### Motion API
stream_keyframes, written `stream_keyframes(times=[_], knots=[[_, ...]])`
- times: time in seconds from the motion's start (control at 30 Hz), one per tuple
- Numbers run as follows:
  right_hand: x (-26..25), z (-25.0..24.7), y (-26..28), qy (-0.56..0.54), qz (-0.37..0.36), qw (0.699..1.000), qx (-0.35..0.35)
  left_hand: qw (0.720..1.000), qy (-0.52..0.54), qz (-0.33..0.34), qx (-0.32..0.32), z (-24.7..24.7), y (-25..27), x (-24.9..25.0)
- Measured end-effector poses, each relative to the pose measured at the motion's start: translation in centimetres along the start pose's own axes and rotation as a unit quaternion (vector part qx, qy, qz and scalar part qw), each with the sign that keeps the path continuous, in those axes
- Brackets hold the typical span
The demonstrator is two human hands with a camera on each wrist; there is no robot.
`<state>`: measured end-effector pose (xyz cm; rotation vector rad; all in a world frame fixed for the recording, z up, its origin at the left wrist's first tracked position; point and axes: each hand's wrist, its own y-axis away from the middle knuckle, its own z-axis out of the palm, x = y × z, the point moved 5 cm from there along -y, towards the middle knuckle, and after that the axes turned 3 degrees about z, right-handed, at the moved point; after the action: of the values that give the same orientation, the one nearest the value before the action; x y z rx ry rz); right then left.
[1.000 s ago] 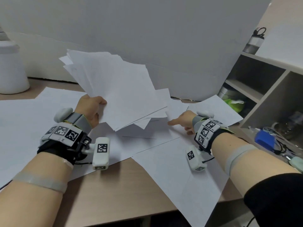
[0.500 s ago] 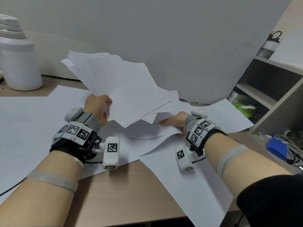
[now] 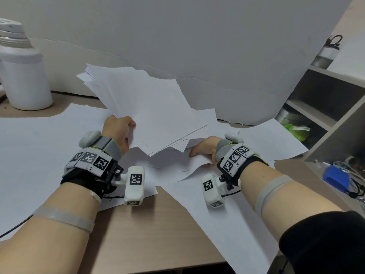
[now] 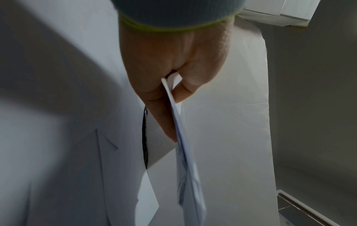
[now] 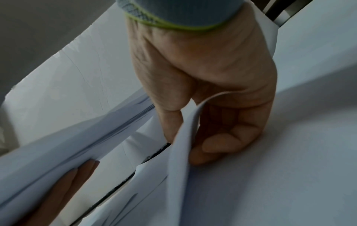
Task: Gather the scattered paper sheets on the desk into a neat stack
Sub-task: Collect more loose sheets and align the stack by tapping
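My left hand [image 3: 120, 131] grips the near corner of a fanned bundle of white sheets [image 3: 144, 107], raised and tilted above the desk. In the left wrist view the bundle's edge [image 4: 181, 131] runs between thumb and fingers. My right hand [image 3: 205, 149] is lower, just right of the bundle, pinching the edge of one loose sheet [image 3: 189, 165] that bows up off the desk; the right wrist view shows that sheet [image 5: 183, 137] curling between thumb and curled fingers. More loose sheets [image 3: 39, 155] cover the wooden desk [image 3: 148, 230] on the left, centre and front right [image 3: 233, 230].
A white flask [image 3: 23, 76] stands at the back left. A grey-white board [image 3: 197, 46] leans along the back. At the right, an open shelf unit [image 3: 324, 115] holds a green item, a blue object [image 3: 335, 178] and cables.
My right hand slid left along the desk toward the bundle and closed on a sheet's edge, which now bows upward. The left hand keeps the bundle raised, nearly unmoved.
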<state>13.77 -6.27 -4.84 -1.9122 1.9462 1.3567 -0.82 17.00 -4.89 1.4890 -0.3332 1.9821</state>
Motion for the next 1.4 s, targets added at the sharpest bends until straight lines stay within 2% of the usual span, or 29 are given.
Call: stream_keyframes(times=[0.3, 0.37, 0.47, 0.57, 0.7, 0.93, 1.27, 1.4], knots=[[0.6, -4.2, 0.7, -0.057, -0.019, 0.994, 0.09, 1.0, -0.028, -0.003, -0.015, 0.8, 0.7, -0.2], [1.0, -6.0, 1.2, -0.072, -0.036, 0.989, 0.123, 0.998, -0.054, -0.012, -0.034, 1.4, 1.0, -0.6], [1.1, -9.1, 2.6, -0.028, -0.069, 0.979, 0.187, 0.995, -0.078, -0.029, -0.053, 2.2, 1.5, -1.2], [1.3, -11.8, 4.2, -0.034, -0.104, 0.972, 0.206, 0.99, -0.111, -0.041, -0.076, 3.0, 2.2, -1.9], [1.6, -14.7, 6.1, -0.038, -0.139, 0.954, 0.263, 0.984, -0.14, -0.05, -0.099, 3.6, 2.6, -2.6], [-0.6, -17.0, 9.8, -0.036, -0.181, 0.91, 0.37, 0.977, -0.171, -0.059, -0.112, 3.9, 2.4, -3.7], [-4.1, -17.9, 12.8, -0.225, -0.272, 0.852, 0.387, 0.972, -0.188, -0.065, -0.123, 4.2, 2.4, -4.5], [-4.4, -18.5, 13.4, -0.281, -0.275, 0.839, 0.377, 0.971, -0.191, -0.069, -0.123, 4.2, 2.4, -4.8]])
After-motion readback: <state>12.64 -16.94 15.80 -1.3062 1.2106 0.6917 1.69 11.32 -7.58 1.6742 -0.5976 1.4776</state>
